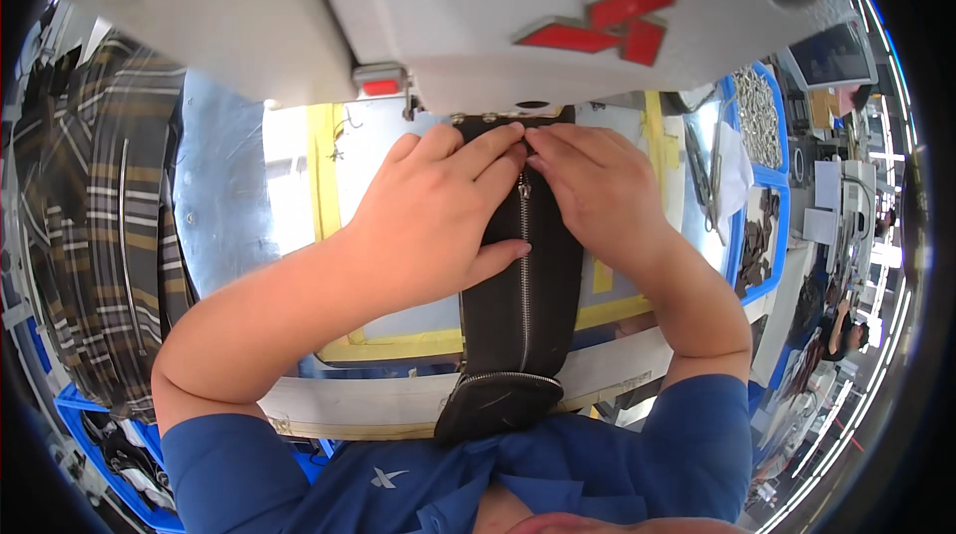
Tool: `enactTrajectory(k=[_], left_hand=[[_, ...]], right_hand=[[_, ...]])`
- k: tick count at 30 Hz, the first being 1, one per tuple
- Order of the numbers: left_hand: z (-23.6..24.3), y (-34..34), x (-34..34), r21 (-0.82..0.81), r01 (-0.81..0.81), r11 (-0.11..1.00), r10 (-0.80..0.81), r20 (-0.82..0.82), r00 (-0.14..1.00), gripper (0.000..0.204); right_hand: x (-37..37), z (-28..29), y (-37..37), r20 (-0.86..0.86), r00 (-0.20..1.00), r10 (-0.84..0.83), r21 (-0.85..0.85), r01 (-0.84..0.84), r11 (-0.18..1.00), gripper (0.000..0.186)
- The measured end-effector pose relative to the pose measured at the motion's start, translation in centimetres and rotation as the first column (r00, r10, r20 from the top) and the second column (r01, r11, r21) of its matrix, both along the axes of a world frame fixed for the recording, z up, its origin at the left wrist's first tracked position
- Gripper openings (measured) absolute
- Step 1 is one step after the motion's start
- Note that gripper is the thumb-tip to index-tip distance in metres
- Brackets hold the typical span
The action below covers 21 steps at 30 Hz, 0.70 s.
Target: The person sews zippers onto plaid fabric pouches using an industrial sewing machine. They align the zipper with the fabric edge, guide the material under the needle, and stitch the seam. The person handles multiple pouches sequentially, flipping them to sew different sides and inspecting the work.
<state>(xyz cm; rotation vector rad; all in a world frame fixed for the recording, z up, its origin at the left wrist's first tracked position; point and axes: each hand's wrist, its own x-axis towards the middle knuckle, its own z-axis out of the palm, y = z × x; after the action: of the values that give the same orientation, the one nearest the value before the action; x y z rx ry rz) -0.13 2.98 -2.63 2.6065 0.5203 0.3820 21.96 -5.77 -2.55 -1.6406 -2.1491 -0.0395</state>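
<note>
A long black fabric piece [551,285] with a metal zipper [525,285] down its middle runs from under the grey machine head [448,26] toward my body. Near the far end of the zipper, just beyond the slider [525,190], my two hands meet. My left hand [428,205] presses its fingertips on the fabric at the zipper's left side, its thumb resting lower across the teeth. From the right, my right hand [602,190] pinches the same spot with thumb and fingers close together. What lies exactly between the fingertips is hidden. The near end [498,404] of the piece folds over the table edge.
Plaid fabric pieces [110,225] with zippers are heaped at the left. Yellow tape [326,175] marks the metal work surface. On the right are scissor-like tools [709,180] and blue bins holding metal zipper parts [757,121] and dark pieces [759,240]. Another blue bin [110,454] stands lower left.
</note>
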Motion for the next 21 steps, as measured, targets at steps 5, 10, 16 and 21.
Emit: enactTrajectory(k=[5, 10, 16, 21], left_hand=[[0.1, 0.2, 0.1, -0.007, 0.017, 1.0, -0.017, 0.007, 1.0, 0.074], [-0.4, 0.4, 0.0, -0.015, 0.025, 1.0, -0.024, 0.058, 0.998, 0.069], [-0.7, 0.8, 0.2, -0.11, 0.021, 0.994, -0.006, 0.136, 0.991, 0.069], [-0.1, 1.1, 0.0, -0.172, 0.008, 0.985, 0.009, 0.098, 0.995, 0.068]], right_hand=[[0.1, -0.1, 0.2, -0.024, 1.0, 0.012, -0.018, -0.012, 1.0, 0.024], [0.2, 0.7, 0.7, -0.03, 1.0, 0.002, -0.103, -0.006, 0.995, 0.021], [0.5, 0.5, 1.0, -0.019, 1.0, 0.007, -0.075, -0.008, 0.997, 0.019], [0.5, 0.6, 1.1, -0.051, 0.999, -0.003, -0.082, -0.001, 0.997, 0.02]])
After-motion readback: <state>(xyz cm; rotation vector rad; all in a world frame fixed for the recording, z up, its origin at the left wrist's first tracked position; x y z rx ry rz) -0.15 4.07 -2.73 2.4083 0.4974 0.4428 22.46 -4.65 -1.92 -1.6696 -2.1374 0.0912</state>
